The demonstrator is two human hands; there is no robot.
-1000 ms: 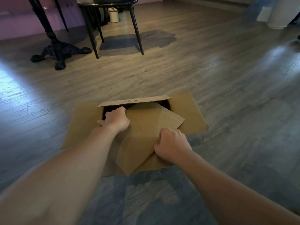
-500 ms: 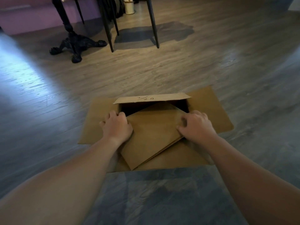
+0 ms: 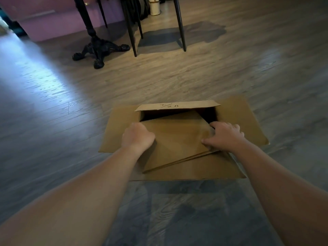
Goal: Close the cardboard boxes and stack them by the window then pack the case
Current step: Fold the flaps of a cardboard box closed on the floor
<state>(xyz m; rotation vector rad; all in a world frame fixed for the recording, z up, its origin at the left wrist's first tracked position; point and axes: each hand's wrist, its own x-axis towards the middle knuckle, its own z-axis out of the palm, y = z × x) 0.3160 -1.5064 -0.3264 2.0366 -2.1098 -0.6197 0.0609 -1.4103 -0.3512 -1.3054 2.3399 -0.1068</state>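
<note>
A brown cardboard box (image 3: 115, 132) sits on the wooden floor with its side flaps spread flat. Its far flap (image 3: 177, 105), marked with handwriting, stands partly folded over the dark opening. A tilted stack of flat cardboard sheets (image 3: 177, 142) lies across the opening and the near flap. My left hand (image 3: 137, 136) grips the sheets' left edge with curled fingers. My right hand (image 3: 225, 135) holds their right corner, thumb on top and fingers curled over the edge.
A black cast-iron table base (image 3: 99, 48) stands at the far left. Thin black chair legs (image 3: 181, 25) rise beyond the box, with a small cream container (image 3: 154, 7) behind them. A purple wall (image 3: 53, 16) runs along the back left.
My right hand moved from the sheets' near edge up to their right corner. The sheets turned squarer to the opening. My view shifted left and nearer.
</note>
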